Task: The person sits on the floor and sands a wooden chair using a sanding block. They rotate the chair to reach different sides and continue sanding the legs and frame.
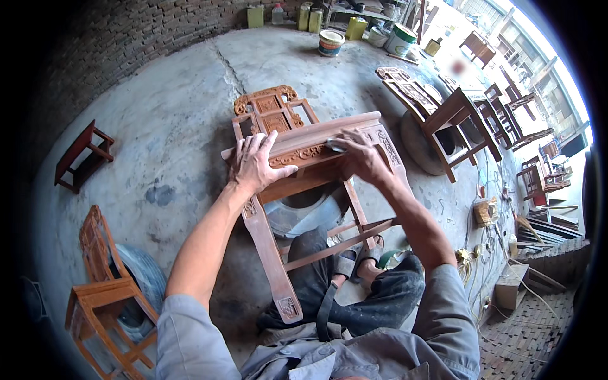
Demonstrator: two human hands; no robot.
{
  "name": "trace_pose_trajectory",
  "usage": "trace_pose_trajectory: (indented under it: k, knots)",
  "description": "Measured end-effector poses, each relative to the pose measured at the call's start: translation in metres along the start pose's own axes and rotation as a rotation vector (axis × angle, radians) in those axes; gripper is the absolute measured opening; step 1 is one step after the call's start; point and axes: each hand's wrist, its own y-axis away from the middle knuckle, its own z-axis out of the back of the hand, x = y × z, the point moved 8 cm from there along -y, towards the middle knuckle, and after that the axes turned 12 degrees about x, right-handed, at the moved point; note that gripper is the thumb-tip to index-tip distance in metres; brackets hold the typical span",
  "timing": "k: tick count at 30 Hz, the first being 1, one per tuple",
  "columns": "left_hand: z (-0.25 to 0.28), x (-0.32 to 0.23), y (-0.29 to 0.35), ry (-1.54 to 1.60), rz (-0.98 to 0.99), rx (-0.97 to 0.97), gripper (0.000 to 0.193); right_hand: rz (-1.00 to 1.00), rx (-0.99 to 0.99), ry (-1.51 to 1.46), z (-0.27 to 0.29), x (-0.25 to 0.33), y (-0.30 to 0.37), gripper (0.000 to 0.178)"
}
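A carved wooden chair point(304, 185) lies tipped back before me, its legs toward me and its carved backrest point(272, 113) pointing away. My left hand point(253, 161) rests on the seat's edge and carved front rail, fingers spread over the wood and thumb apart. At the rail's right end, my right hand point(362, 152) is closed on a small grey piece that looks like sandpaper point(336, 145), pressed near the carving. Some of that hand's fingers are hidden. A tyre point(304, 212) shows beneath the chair, between its legs.
An orange-brown chair point(104, 297) stands at the lower left by another tyre point(142, 272). A small dark stool point(82, 155) is farther left. More chairs point(459, 120) crowd the right, with cables point(484, 253) on the floor. Buckets point(331, 43) and tins line the back.
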Motion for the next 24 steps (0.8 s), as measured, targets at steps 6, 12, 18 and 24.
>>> trace_pose_trajectory:
  k: [6,12,18,24]
  knots:
    - [0.001,-0.001,-0.001,0.048,0.011,0.051,0.106,-0.019,-0.036,0.105,0.031,-0.033,0.016,0.044]
    - [-0.001,0.001,0.003,0.007,0.011,0.018,0.106,0.062,0.005,0.026,0.012,0.001,0.004,0.046]
    - [-0.003,0.005,0.002,-0.004,0.010,0.003,0.107,0.000,0.038,0.003,0.009,0.011,-0.002,0.043]
    - [-0.001,0.004,0.004,0.004,0.017,0.017,0.107,-0.064,0.045,0.057,0.023,-0.004,0.011,0.060]
